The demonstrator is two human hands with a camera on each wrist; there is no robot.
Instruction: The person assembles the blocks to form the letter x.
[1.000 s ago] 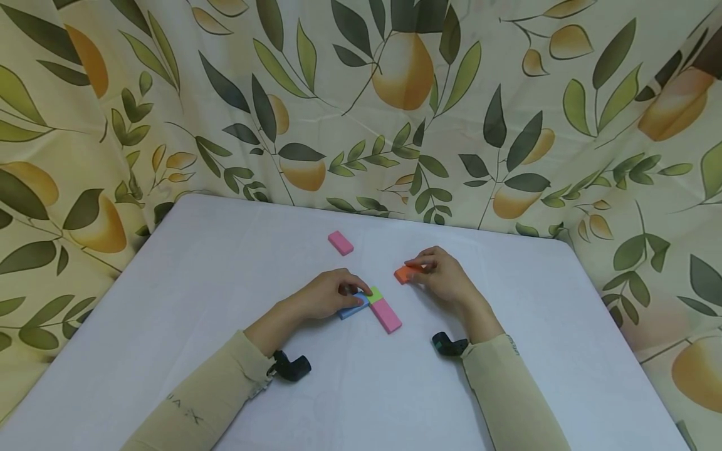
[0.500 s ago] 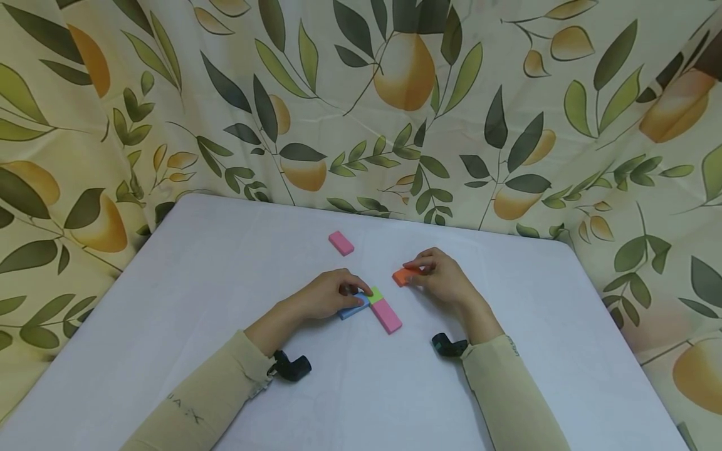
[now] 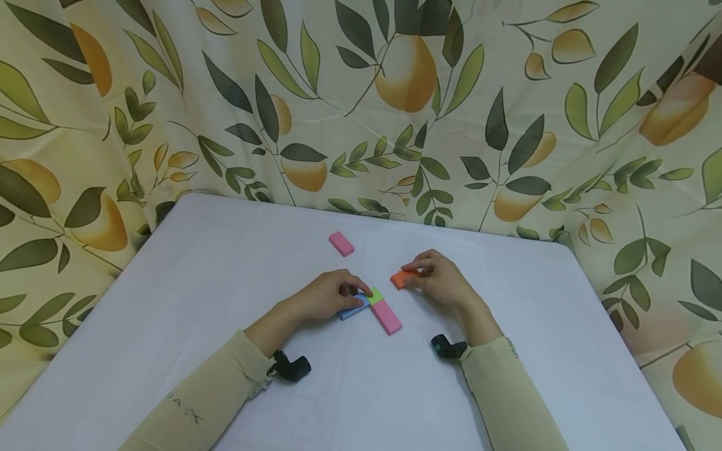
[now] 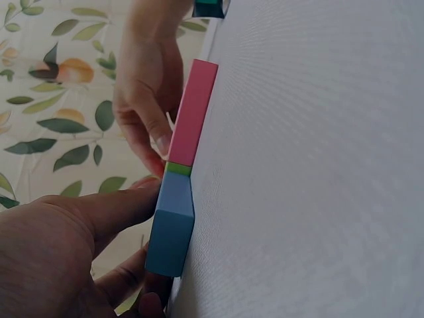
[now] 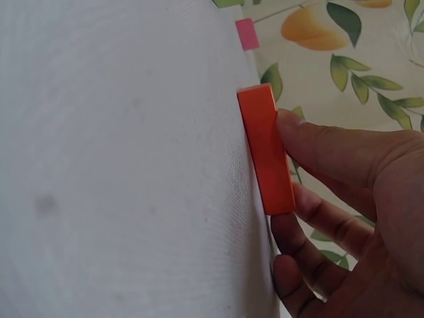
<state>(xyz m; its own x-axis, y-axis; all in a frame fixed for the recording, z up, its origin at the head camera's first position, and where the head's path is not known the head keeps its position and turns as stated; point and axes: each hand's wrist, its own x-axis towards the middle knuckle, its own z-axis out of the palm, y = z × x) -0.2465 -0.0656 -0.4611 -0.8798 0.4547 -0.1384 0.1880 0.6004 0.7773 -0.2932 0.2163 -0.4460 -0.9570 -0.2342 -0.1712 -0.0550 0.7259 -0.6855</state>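
Observation:
My left hand [image 3: 324, 294] pinches a blue block [image 4: 171, 242] flat on the white table, with a fingertip reaching the green block [image 3: 376, 295] at its far end. A long pink block [image 3: 387, 317] meets that green block and runs toward the near right. To the right and a little farther off, my right hand [image 3: 442, 279] holds an orange block [image 5: 267, 152] between thumb and fingers, low at the tabletop. A small gap separates the orange block from the green one. Part of the orange block is hidden by fingers in the head view.
A second pink block [image 3: 341, 243] lies alone toward the back of the white table [image 3: 271, 244]. Behind the table hangs a curtain [image 3: 361, 156] printed with leaves and fruit. A small black camera [image 3: 290, 366] is fixed at the left wrist, another [image 3: 448, 346] at the right.
My right hand has shifted the orange block slightly left and nearer to me. The left hand, the blue, green and pink blocks hold their places.

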